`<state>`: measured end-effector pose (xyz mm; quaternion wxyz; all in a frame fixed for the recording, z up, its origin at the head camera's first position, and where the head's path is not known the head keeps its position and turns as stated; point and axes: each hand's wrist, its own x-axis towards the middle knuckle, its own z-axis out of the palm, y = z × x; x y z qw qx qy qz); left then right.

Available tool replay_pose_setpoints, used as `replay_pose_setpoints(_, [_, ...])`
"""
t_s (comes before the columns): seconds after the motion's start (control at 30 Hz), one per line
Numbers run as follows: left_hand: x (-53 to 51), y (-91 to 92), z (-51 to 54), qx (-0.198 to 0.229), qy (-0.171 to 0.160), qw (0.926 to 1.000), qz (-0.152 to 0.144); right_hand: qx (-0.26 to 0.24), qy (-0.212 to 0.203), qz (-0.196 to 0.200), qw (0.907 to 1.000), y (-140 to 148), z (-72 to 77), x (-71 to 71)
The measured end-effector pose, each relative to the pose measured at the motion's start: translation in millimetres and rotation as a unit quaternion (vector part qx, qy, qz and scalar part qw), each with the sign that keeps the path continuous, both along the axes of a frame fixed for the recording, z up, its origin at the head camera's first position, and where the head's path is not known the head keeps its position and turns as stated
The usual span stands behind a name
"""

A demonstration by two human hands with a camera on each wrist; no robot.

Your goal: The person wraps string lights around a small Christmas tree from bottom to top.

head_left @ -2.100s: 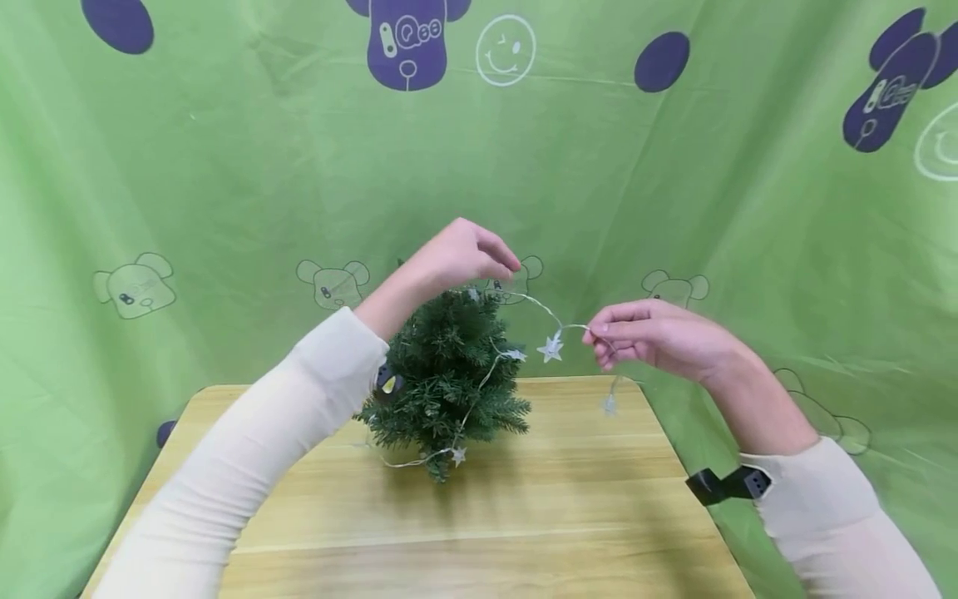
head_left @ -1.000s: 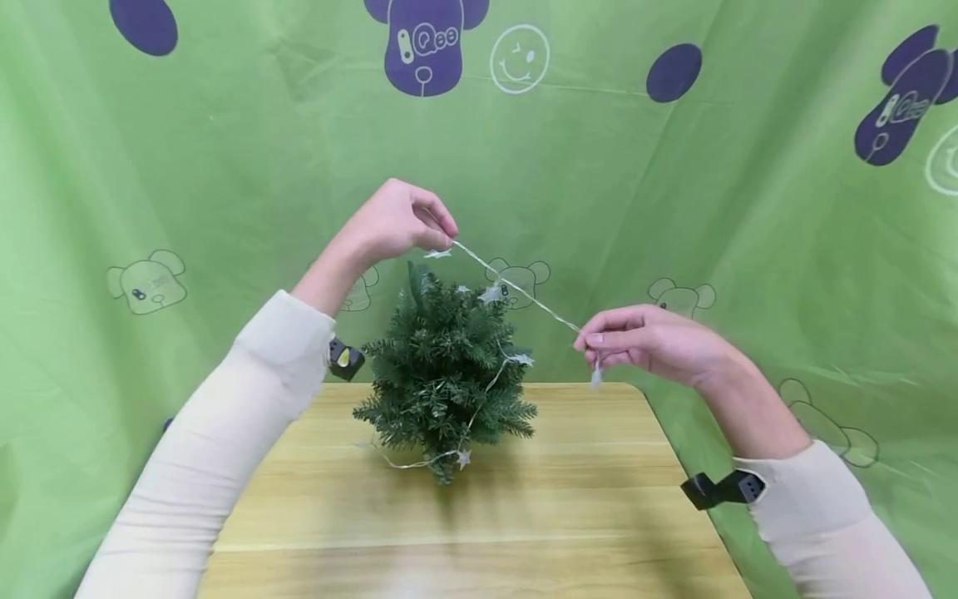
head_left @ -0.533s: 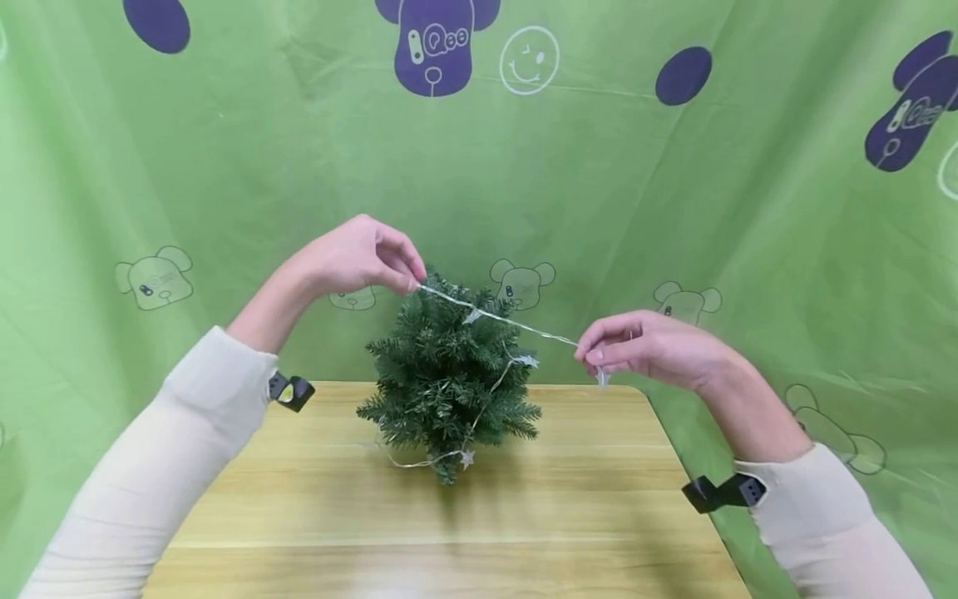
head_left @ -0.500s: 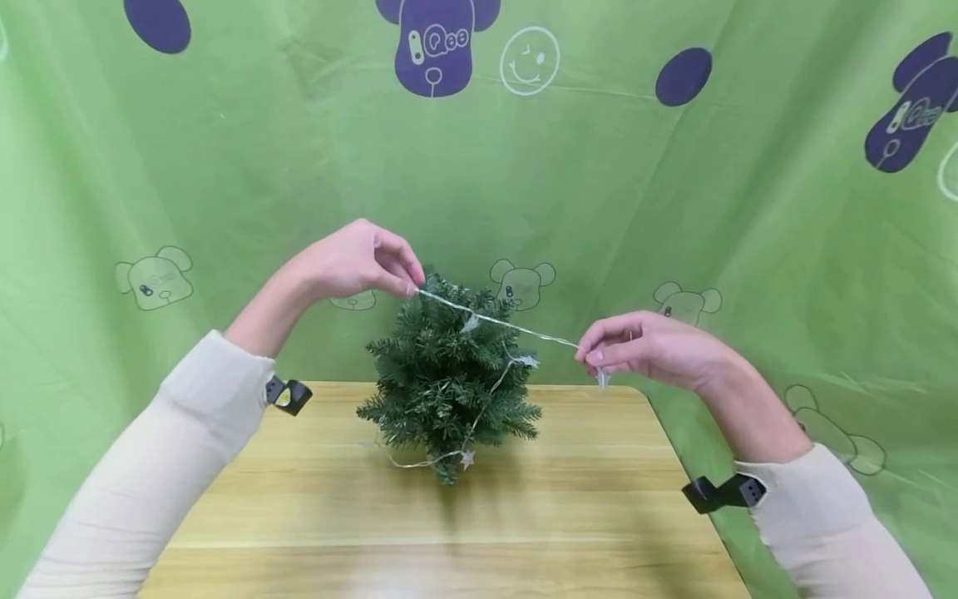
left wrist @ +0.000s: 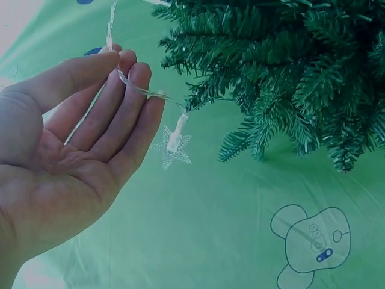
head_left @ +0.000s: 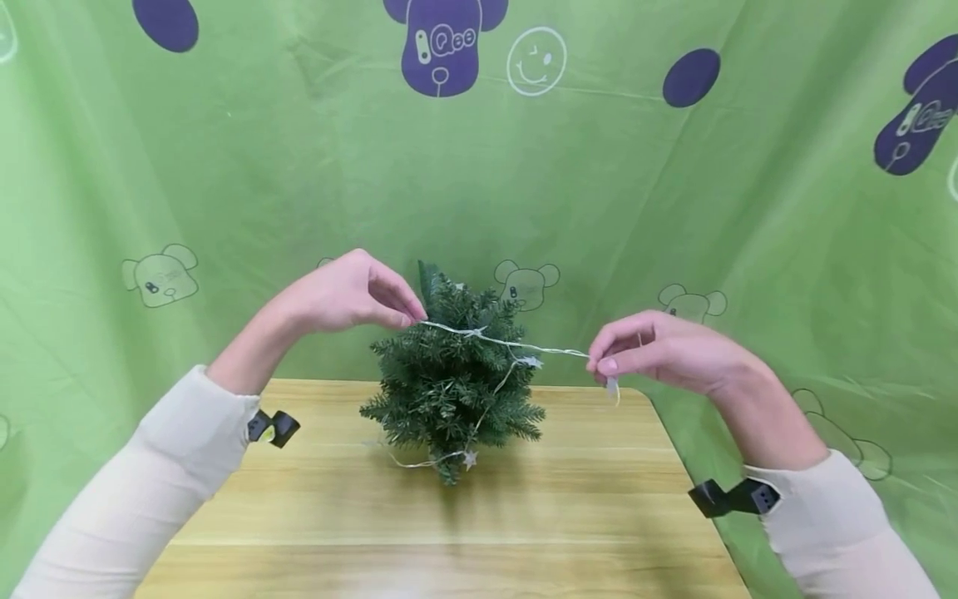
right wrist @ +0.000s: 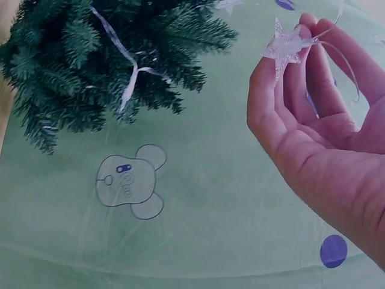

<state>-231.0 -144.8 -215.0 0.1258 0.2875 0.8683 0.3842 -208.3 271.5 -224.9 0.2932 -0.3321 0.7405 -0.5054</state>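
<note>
A small artificial Christmas tree stands on the table, partly wound with a string of star lights. Between thumb and fingertips, my left hand pinches the wire at the tree's upper left. My right hand pinches the same wire to the right of the tree, and the stretch between them crosses the front of the upper branches with a slight sag. One clear star dangles just past the left fingers in the left wrist view. Another star lies against the right fingertips in the right wrist view.
The wooden table reaches toward the camera. A green printed cloth hangs behind and at the sides. Low on the tree, a star and a loop of wire hang near the tabletop. Each wrist wears a black camera.
From above the tree, my left hand has moved left and then down, bringing the wire across the front of the upper branches. My right hand has stayed nearly in place, still pinching the wire.
</note>
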Motion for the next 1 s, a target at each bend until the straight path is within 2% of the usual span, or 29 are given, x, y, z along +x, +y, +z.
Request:
replay_pose_setpoints(0.3, [8.9, 8.7, -7.3, -0.018, -0.003, 0.9994, -0.030, -0.026, 0.000, 0.026, 0.9993, 5, 7.5, 4.7])
replay_pose_setpoints(0.4, [12.0, 13.1, -14.2, -0.034, 0.003, 0.9989, -0.031, -0.014, -0.003, 0.026, 0.9996, 8, 4.9, 3.7])
replay_pose_setpoints(0.6, [15.6, 20.6, -32.6, -0.050, 0.007, 0.9979, -0.040, 0.026, -0.013, -0.004, 0.9996, 14, -5.2, -2.1])
replay_pose_setpoints(0.8, [17.6, 21.9, -42.7, -0.038, 0.013, 0.9985, -0.039, 0.047, -0.024, -0.043, 0.9977, 27, -13.4, -5.0])
replay_pose_setpoints(1.0, [19.8, 17.2, -43.5, -0.014, 0.004, 0.9998, -0.016, 0.054, -0.032, -0.033, 0.9975, 39, -20.1, -4.6])
